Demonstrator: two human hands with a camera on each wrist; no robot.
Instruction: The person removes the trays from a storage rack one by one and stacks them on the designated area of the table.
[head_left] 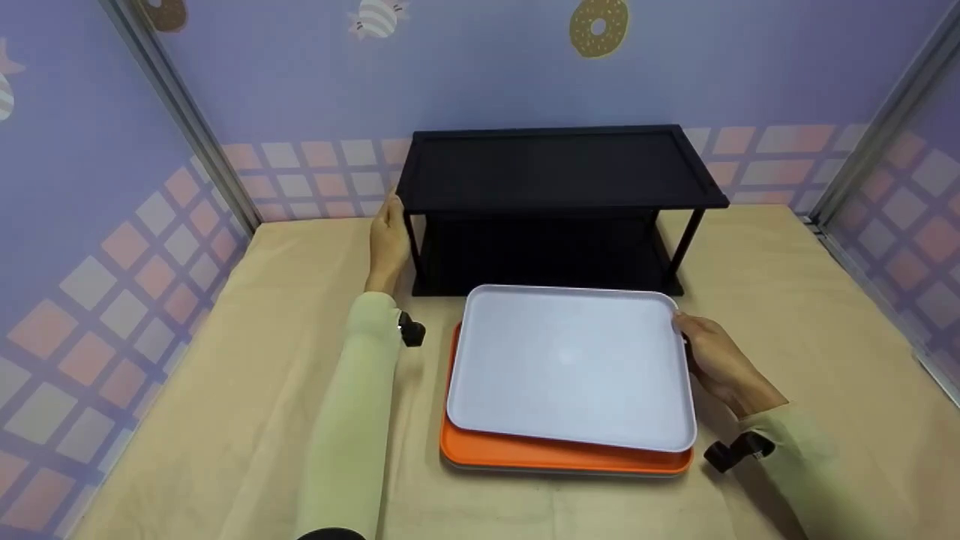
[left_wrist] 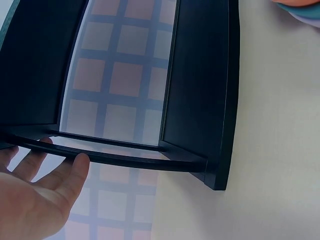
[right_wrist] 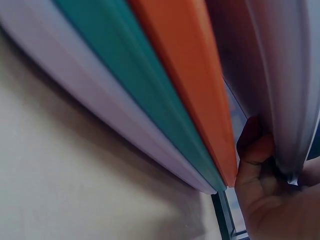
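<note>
left hand [head_left: 388,229]: fingers straight, resting against left end of black shelf [head_left: 555,169] | right hand [head_left: 712,360]: grasps right edge of white tray [head_left: 570,367], thumb seemingly under the rim, tilting it up | white tray: top of stack, over orange tray [head_left: 525,452], teal tray [right_wrist: 140,90] beneath | stack: on tan table [head_left: 225,390], just before shelf

A beige cloth [head_left: 787,300] covers the table. On it lies an orange tray [head_left: 525,454], with a teal tray [right_wrist: 150,100] beneath it and, at the bottom, what looks like a pale lilac tray [right_wrist: 75,85], blurred. Behind stands a lilac wall [head_left: 487,67] with a donut print [head_left: 598,27], pink checks [head_left: 315,176] and metal corner posts [head_left: 180,112].
</note>
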